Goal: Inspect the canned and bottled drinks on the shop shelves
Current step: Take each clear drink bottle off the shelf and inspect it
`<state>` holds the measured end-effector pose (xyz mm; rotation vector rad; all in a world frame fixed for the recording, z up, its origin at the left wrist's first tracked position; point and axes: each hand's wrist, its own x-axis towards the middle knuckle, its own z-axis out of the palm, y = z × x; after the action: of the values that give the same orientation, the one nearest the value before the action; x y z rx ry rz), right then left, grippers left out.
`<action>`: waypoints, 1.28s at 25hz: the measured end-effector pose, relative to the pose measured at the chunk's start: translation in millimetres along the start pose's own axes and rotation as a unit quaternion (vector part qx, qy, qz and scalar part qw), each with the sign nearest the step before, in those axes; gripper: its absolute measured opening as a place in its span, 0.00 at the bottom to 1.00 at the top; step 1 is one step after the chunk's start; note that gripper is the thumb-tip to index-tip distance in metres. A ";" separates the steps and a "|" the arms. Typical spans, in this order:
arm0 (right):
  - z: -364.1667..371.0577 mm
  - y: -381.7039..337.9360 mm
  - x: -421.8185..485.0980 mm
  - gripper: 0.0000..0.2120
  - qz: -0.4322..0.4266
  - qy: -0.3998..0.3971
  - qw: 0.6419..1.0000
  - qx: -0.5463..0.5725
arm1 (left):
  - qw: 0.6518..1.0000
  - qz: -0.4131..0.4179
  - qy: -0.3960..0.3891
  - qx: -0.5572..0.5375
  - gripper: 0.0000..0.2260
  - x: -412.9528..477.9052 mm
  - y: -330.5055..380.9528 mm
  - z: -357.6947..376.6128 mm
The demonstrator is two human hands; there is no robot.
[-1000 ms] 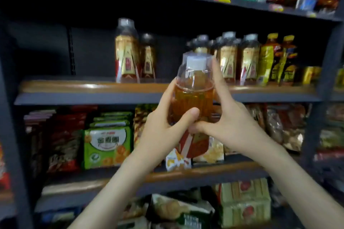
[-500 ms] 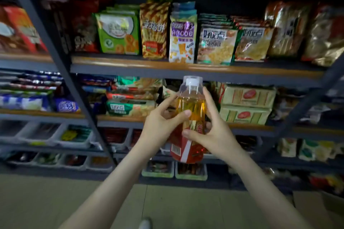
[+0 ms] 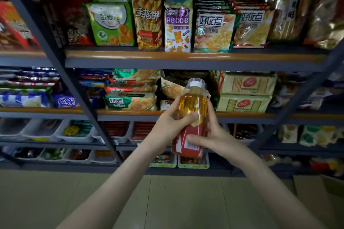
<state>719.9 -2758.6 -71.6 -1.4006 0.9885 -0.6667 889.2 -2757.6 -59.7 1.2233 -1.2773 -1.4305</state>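
A clear bottle (image 3: 193, 104) of amber drink with a white cap and a red label is held up in front of the shelves, near the centre of the head view. My left hand (image 3: 167, 126) grips its upper body from the left, thumb across the front. From the right, my right hand (image 3: 214, 135) holds the lower part, thumb lying on the red label with its barcode. The bottle leans slightly to the right at the top. No other drinks show in this view.
Grey metal shelves (image 3: 186, 61) carry snack bags (image 3: 111, 24) above, biscuit packs (image 3: 130, 100) and boxes (image 3: 245, 83) in the middle, white trays (image 3: 74, 132) below. A slanted upright post (image 3: 61, 65) crosses at left. Tiled floor (image 3: 167, 201) lies below, with a cardboard box (image 3: 320, 195) at right.
The view has dropped from the drinks shelf to the snack shelves. Both hands have brought the bottle down with them, and my right thumb has slid lower onto the label.
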 end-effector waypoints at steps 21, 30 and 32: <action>-445.8 -99.2 -271.8 0.48 -0.199 0.569 0.794 -0.075 | 0.812 0.496 -0.136 0.276 0.23 156.5 238.6 474.1; -673.1 -114.9 -303.8 0.62 -0.262 0.655 0.708 -0.042 | 0.787 0.509 -0.032 0.346 0.23 249.2 295.9 627.1; -731.5 -123.2 -297.4 0.61 -0.274 0.646 0.713 -0.006 | 0.779 0.517 0.001 0.354 0.23 281.1 315.0 663.5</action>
<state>-33.1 -2869.7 172.0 -1.1000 1.5975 -2.2813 181.9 -2958.5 219.2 0.6569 -2.1051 -0.1151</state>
